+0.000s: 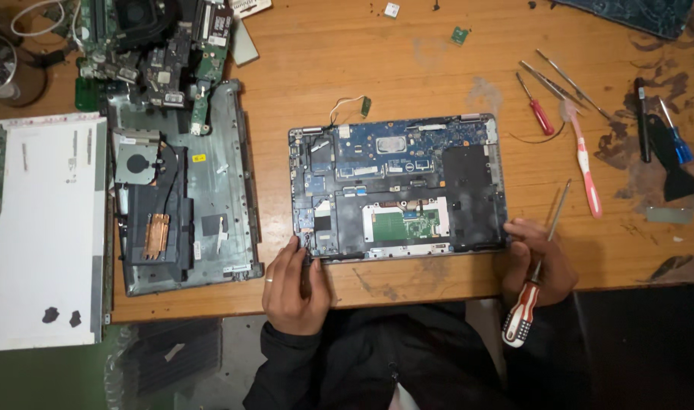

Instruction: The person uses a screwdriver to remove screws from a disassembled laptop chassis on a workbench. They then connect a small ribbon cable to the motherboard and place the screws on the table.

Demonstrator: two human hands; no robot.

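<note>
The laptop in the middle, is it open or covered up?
Open. The grey laptop base has no cover: its blue circuit board and green board show.

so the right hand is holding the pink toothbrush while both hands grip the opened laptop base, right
Not quite. In the head view the right hand holds a red-and-white-handled screwdriver; the pink toothbrush lies on the wooden table. Both hands, left hand included, do grip the opened laptop base.

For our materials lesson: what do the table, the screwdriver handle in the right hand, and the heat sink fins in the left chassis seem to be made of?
Table: apparently wood, matt, grain lines and worn stains.
Screwdriver handle: likely plastic, glossy red and white bands.
Heat sink fins: probably copper, orange metallic sheen.
</note>
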